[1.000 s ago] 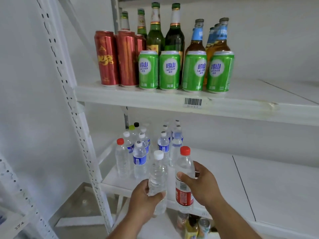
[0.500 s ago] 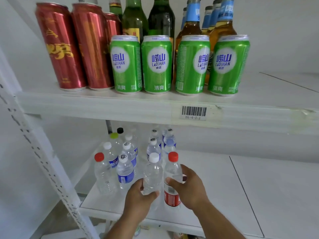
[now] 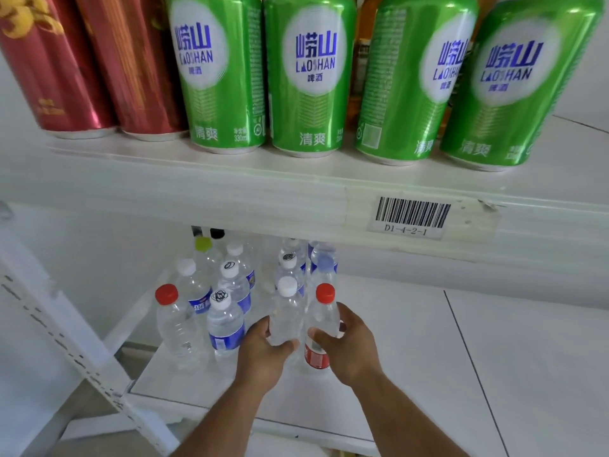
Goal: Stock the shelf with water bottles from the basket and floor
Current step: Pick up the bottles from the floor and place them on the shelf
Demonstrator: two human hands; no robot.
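The left hand (image 3: pixel 263 349) grips a clear white-capped plastic bottle (image 3: pixel 286 319), the right hand (image 3: pixel 349 349) grips a clear red-capped plastic bottle (image 3: pixel 321 328), both upright over the white lower shelf (image 3: pixel 412 357).

Even, diffuse light fills the white shelving, bright on the upper shelf (image 3: pixel 296 189) and dimmer beneath it, where that board casts a soft shadow over the far water bottles (image 3: pixel 230 278) on the lower shelf (image 3: pixel 412 351). Soft highlights streak the green cans (image 3: pixel 309 74) and red cans (image 3: pixel 52 67), whose print is slightly smeared, while the barcode label (image 3: pixel 412 214) reads sharply. The wide-angle lens splays the cans outward to left and right and bends the shelf edge and the left upright (image 3: pixel 62 338), which blurs toward the near corner.
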